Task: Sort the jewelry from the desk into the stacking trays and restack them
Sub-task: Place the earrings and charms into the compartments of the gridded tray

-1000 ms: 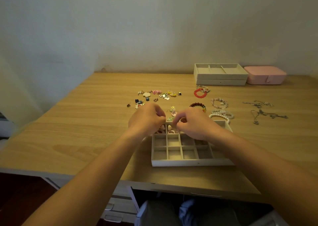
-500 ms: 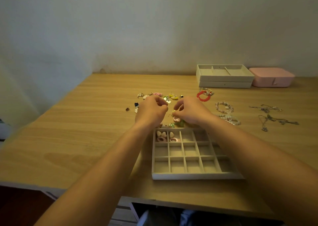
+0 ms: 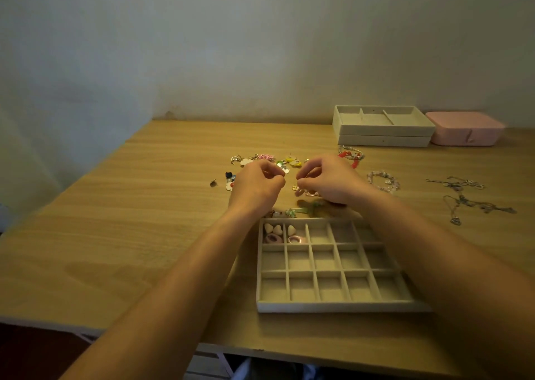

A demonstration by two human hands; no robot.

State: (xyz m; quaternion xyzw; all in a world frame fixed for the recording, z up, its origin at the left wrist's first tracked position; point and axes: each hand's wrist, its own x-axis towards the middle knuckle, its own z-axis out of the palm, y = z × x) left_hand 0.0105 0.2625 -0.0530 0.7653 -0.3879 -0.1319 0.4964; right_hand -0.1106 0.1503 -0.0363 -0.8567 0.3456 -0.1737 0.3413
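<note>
Loosely curled fingers of both hands hover above the felt-lined gridded tray (image 3: 333,306), grip unclear.

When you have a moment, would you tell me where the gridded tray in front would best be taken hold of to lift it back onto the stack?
Probably the two short side walls of the gridded tray, one hand on each, coming in from left and right. It lies flat and wide, its low outer walls are the only solid edges, and a level lift should keep the small pieces in the far-left compartments.

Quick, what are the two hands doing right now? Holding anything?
Left hand: fingers curled shut; what it holds cannot be told.
Right hand: fingertips pinched on a small earring.
</note>
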